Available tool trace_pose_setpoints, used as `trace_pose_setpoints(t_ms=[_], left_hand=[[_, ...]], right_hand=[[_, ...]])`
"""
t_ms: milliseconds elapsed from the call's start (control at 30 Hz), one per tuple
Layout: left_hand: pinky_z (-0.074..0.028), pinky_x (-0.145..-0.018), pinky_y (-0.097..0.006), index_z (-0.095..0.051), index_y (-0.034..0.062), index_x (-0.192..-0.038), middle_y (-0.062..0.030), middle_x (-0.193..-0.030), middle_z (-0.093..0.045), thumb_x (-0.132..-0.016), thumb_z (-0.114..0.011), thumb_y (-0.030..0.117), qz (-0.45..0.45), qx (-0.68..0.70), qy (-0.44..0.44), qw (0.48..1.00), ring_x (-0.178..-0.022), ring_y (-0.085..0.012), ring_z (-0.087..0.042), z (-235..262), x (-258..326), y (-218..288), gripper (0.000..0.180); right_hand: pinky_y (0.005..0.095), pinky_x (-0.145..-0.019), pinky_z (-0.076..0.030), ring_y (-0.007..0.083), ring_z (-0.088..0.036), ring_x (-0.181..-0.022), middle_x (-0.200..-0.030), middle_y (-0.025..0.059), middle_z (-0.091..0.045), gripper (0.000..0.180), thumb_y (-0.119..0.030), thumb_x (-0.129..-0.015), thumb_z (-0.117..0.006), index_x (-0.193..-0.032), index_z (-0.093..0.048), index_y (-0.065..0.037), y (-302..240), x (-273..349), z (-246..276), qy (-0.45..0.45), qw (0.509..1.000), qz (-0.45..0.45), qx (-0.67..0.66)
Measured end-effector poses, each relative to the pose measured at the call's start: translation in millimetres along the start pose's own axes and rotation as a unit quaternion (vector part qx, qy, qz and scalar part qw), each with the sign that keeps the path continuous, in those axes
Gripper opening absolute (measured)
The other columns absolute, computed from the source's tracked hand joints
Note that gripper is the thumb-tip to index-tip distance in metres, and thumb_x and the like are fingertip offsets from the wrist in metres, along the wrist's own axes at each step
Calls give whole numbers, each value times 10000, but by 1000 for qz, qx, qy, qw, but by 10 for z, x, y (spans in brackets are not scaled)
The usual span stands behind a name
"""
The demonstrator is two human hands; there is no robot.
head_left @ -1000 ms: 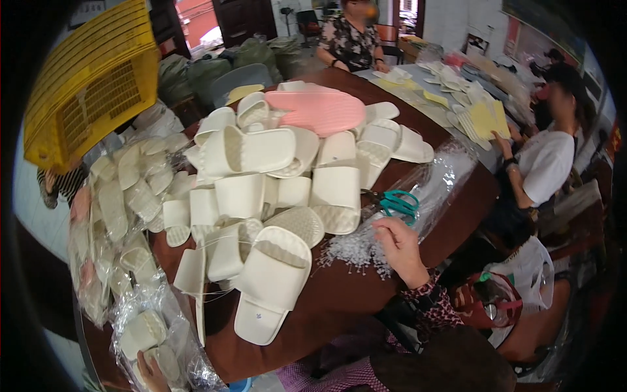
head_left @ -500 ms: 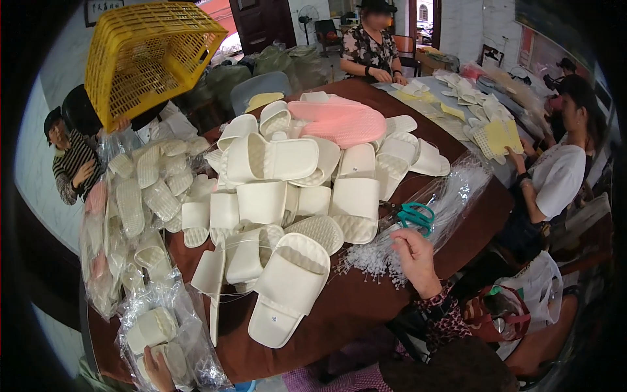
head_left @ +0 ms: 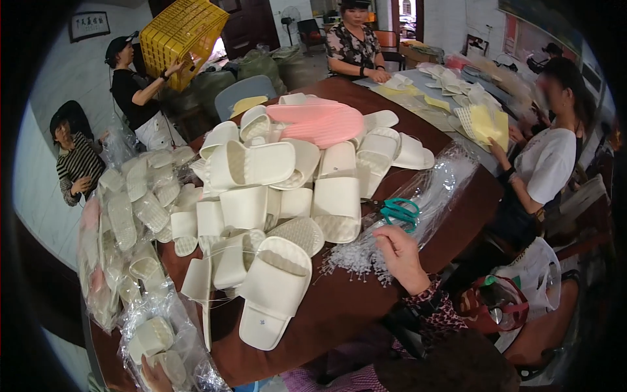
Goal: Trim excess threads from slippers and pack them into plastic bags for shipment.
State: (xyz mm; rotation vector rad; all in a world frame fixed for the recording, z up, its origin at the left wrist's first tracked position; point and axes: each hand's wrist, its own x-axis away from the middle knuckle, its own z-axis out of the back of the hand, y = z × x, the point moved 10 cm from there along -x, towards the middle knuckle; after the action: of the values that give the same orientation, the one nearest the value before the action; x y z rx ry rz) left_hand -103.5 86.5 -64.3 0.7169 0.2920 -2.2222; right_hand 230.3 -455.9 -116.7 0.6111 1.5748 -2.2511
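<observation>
My left hand (head_left: 155, 375) grips a pair of white slippers (head_left: 151, 338) in a clear plastic bag at the lower left. My right hand (head_left: 400, 259) is raised beside a bundle of clear plastic tag ties (head_left: 428, 196), fingers curled together; what they hold, if anything, is too small to see. Scissors with teal handles (head_left: 400, 213) lie on the bundle, just beyond that hand. Between my hands, a large heap of cream slippers (head_left: 277, 277) covers the table, the nearest one tilted toward me. Thin clear loops show at the heap's near left side.
Pink slippers (head_left: 320, 122) top the heap. Bagged slippers (head_left: 121, 219) line the left of the brown table (head_left: 339, 297). A person at the far left carries a yellow crate (head_left: 179, 42). Others work at the grey table (head_left: 424, 85). A red bag (head_left: 496, 304) sits at right.
The whole view has shifted slightly, with the slipper heap now further left. The yellow crate has moved away toward the back, uncovering its carrier. My hands keep much the same poses.
</observation>
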Motion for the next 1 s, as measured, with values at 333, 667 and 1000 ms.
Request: trace_pose_setpoints(t_ms=[333, 667, 1000], left_hand=[[-430, -937, -414, -576, 9, -1163, -147, -1159, -589, -877, -611, 215, -58, 38, 172, 983, -1068, -330, -553, 887, 256, 645, 355], [-370, -976, -459, -473, -14, -1236, -271, -1286, -426, -838, -614, 138, -169, 363, 25, 916, -1157, -411, -460, 464, 691, 1998, 449], [-327, -957, -492, -336, 89, -1353, -263, -1406, -258, -729, -698, 87, -272, 350, -105, 890, -1239, -429, -338, 257, 704, 2936, 721]], right_hand=[[254, -759, -463, 136, -566, -809, -987, 109, -592, 423, 23, -879, -473, -1292, -381, 20, -523, -13, 524, 125, 984, 58, -116], [247, -728, -459, 132, -538, -831, -1052, 105, -566, 457, 21, -876, -491, -1319, -377, 6, -502, -131, 282, 60, 997, 50, -18], [345, -860, -440, 309, -550, -969, -1110, 186, -551, 383, 2, -842, -536, -1219, -471, 5, -313, -583, 266, -24, 974, 101, 202]])
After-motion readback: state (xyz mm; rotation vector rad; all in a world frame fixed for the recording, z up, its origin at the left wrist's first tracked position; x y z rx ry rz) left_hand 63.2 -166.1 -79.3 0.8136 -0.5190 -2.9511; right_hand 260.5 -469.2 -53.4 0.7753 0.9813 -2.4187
